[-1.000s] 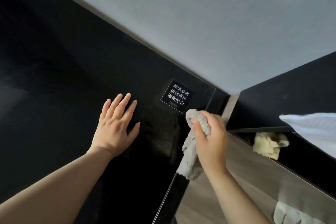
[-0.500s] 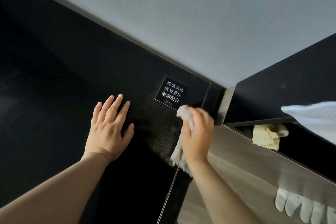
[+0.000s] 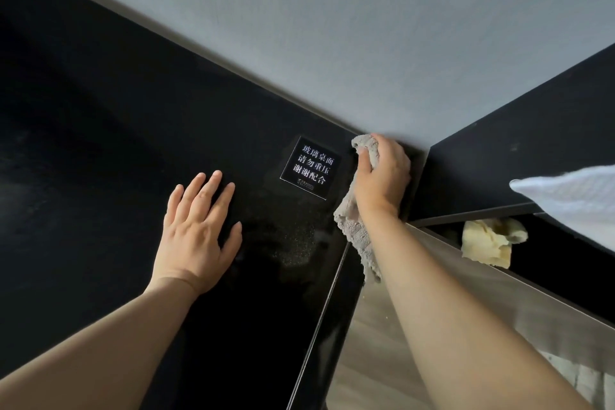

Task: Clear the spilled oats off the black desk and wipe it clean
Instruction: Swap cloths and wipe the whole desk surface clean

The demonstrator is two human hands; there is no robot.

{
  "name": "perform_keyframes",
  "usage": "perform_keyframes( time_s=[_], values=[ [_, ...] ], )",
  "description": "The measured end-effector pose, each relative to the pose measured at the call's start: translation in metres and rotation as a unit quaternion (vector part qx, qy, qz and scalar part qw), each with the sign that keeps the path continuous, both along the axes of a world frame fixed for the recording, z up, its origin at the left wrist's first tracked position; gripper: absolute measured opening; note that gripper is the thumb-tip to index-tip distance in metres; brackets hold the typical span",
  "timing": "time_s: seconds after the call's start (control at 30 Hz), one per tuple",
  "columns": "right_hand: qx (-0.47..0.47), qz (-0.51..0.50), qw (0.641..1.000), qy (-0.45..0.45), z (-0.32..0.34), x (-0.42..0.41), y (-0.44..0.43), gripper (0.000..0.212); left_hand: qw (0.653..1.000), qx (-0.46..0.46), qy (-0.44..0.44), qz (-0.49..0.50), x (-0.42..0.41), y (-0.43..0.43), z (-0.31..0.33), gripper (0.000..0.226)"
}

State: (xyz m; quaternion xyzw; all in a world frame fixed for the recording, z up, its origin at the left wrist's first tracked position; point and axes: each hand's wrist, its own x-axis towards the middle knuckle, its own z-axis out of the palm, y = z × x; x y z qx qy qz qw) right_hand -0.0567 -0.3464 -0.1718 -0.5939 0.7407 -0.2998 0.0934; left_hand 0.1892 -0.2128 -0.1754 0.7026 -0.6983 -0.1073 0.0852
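While the right hand point(image 3: 382, 176) grips a grey-beige cloth point(image 3: 352, 226), fingers and thumb curled round its bunched upper part, that bunched part is held against the far right corner of the black desk point(image 3: 100, 143), where the desk top meets the grey wall point(image 3: 366, 27). The loose lower part of the cloth trails back under the right wrist, crosses the right edge of the desk and hangs over the wood-grain floor point(image 3: 376, 359). The left hand point(image 3: 196, 236) lies palm-down on the desk top with its fingers straight and slightly spread; it holds nothing. A square black label point(image 3: 311, 168) with white printed characters is fixed flat to the desk between the two hands, just beside the cloth and near the left fingertips. A patch of fine pale specks point(image 3: 293, 240) shows on the glossy surface directly below the label, between the left hand and the hanging cloth; whether these are oat residue cannot be told. A few small pale crumbs lie on the floor just beside the desk edge. To the right stands a second black unit point(image 3: 532, 136), apart from the desk. A crumpled yellow cloth point(image 3: 489, 240) lies on a dark lower surface of that unit. A white fabric point(image 3: 572, 193) enters from the right frame edge above the yellow cloth.
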Motion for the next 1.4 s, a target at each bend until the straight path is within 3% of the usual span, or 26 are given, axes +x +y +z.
perform_keyframes(
  time_s=[0.17,0.4,0.5,0.6,0.8,1.03,1.13,1.2,1.3,1.4],
  values=[
    [0.03,0.1,0.993,0.052,-0.002,0.007,0.065,0.035,1.0,-0.002,-0.002,-0.002,0.0,0.0,-0.001,0.061],
    [0.084,0.216,0.972,-0.03,0.014,0.026,0.186,0.039,1.0,0.002,-0.002,0.003,-0.002,0.0,0.0,0.061],
    [0.047,0.116,0.981,-0.147,0.029,0.019,0.166,0.037,1.0,-0.004,0.003,0.001,-0.002,0.001,-0.001,0.062],
    [-0.009,0.019,0.992,-0.124,0.031,0.007,0.109,0.037,1.0,-0.006,0.003,0.004,-0.002,0.0,-0.001,0.062],
    [0.019,0.077,0.996,0.029,-0.007,0.014,0.082,0.035,1.0,-0.014,0.002,0.005,-0.001,0.0,-0.002,0.062],
    [0.089,0.142,0.985,-0.029,0.008,0.042,0.219,0.044,1.0,-0.008,-0.002,0.005,-0.001,0.0,-0.002,0.064],
    [0.101,0.159,0.974,-0.127,0.025,0.039,0.225,0.043,1.0,-0.011,-0.001,0.002,0.0,0.001,-0.003,0.064],
    [0.049,0.103,0.979,-0.17,0.034,0.025,0.202,0.039,1.0,-0.015,0.0,0.001,0.0,0.002,-0.005,0.064],
    [0.0,0.027,0.991,-0.133,0.031,0.005,0.14,0.033,1.0,-0.019,0.001,0.001,0.0,0.002,-0.006,0.064],
    [0.022,0.05,0.997,-0.05,0.006,0.008,0.103,0.032,0.999,-0.032,0.002,-0.002,0.0,0.002,-0.008,0.063]
  ],
)
